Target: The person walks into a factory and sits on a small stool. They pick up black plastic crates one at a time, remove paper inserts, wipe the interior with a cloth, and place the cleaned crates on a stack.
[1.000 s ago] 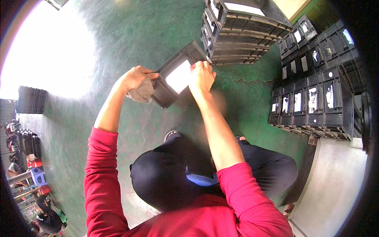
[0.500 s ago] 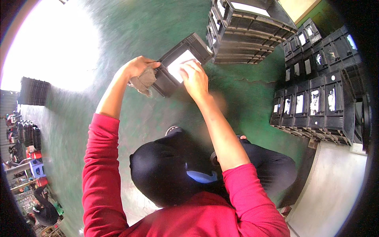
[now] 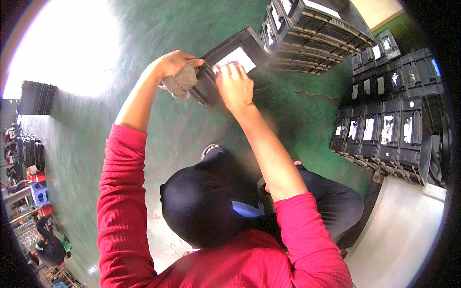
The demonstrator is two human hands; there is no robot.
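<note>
A black plastic crate stands tilted on the floor ahead of me, a white label on its side. My left hand is closed round a crumpled grey-brown rag, its fingertips hooked on the crate's left edge. At the label's lower left part, my right hand presses with curled, closed fingers. Whatever those fingers may hold is hidden beneath them.
A tall stack of black crates stands just beyond, to the right. More labelled crates are piled far right, above a pale panel. At left are a dark crate stack, a blue stool and another person.
My right hand has slid from the label's middle toward its lower left edge, with the fingers more curled. The crate sits slightly higher and further right in view; my left hand keeps its grip.
</note>
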